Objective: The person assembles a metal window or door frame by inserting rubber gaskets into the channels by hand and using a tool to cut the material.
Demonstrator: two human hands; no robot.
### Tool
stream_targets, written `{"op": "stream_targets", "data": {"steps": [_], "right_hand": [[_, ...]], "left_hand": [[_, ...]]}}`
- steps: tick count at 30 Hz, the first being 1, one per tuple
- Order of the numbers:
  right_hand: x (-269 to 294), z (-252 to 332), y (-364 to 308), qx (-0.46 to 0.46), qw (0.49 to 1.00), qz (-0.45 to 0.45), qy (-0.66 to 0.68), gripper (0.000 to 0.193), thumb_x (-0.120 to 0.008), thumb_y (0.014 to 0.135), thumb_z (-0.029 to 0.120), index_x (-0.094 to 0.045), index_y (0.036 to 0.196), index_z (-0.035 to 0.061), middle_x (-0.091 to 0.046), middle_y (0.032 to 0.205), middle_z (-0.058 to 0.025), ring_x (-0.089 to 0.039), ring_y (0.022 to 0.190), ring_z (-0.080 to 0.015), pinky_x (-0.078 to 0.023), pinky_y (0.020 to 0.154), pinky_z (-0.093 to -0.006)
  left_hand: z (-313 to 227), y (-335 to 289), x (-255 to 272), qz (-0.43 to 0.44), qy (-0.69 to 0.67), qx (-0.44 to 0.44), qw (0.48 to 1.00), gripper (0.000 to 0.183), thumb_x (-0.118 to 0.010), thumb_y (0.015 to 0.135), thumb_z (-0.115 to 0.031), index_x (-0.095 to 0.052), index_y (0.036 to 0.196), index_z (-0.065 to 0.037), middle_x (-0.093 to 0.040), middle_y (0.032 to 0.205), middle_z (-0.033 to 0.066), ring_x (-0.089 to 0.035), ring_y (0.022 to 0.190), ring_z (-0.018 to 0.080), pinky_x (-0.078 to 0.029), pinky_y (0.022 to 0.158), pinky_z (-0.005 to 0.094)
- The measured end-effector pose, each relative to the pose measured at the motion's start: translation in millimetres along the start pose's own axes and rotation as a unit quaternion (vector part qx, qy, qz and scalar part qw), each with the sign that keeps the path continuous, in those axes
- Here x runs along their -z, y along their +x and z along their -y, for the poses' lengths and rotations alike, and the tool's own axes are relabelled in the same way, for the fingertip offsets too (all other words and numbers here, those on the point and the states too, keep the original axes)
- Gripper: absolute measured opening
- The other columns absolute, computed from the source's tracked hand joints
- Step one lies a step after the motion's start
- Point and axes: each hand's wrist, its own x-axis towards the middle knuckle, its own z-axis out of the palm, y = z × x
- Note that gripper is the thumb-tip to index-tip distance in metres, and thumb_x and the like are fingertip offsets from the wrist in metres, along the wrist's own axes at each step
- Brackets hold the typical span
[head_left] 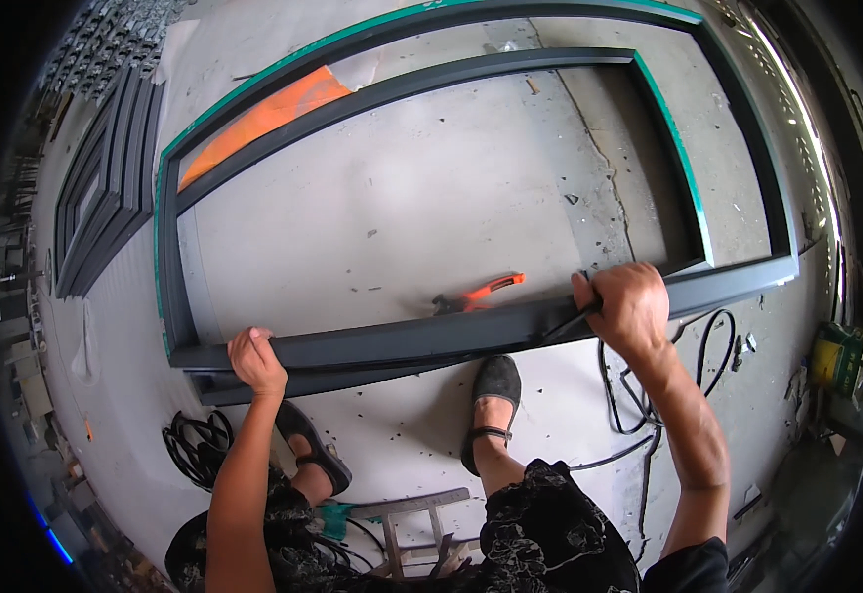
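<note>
Fingers of the right hand [631,306] gripped a black strip [572,323] along the near edge of the frame [392,338]; those of the left hand [256,364] curled over its left end. The frame was just ahead of the shoes [497,383]. Should the loose loops [604,383] snag, the strip could twist or pull askew. Far right sat a green box [841,358], its contents indiscernible.

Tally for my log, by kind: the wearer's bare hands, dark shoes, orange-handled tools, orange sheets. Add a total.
Hands: 2 (left hand, right hand)
Dark shoes: 2 (left shoe, right shoe)
Orange-handled tool: 1
Orange sheet: 1
Total: 6
</note>
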Motion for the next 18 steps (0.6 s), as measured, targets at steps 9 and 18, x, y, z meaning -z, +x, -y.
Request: {"op": "stream_targets", "data": {"steps": [9, 18], "right_hand": [[-50.5, 42.7, -33.9, -0.031, 0.998, 0.02, 0.048, 0.033, -0.064, 0.079, 0.022, -0.05, 0.054, 0.0075, -0.05, 0.052, -0.0096, -0.051, 0.05, -0.0306, -0.04, 0.052, -0.0415], [-124.7, 138.3, 6.6, -0.047, 0.988, 0.084, 0.117, 0.025, -0.062, 0.081, 0.027, -0.055, 0.072, 0.0049, -0.056, 0.065, -0.013, -0.055, 0.064, -0.0322, -0.044, 0.058, -0.0415]], "left_hand": [[60.0, 60.3, -36.7, 0.006, 0.022, -0.041, 0.999, 0.038, -0.033, 0.093, -0.019, -0.056, 0.067, -0.003, -0.058, 0.074, 0.0123, -0.053, 0.075, 0.0325, -0.039, 0.078, 0.0416], [74.4, 117.5, -101.9, -0.062, -0.007, 0.376, 0.925, 0.059, -0.047, 0.089, -0.043, -0.044, 0.119, 0.008, -0.047, 0.121, 0.0263, -0.042, 0.116, 0.0384, -0.036, 0.097, 0.0431]]}}
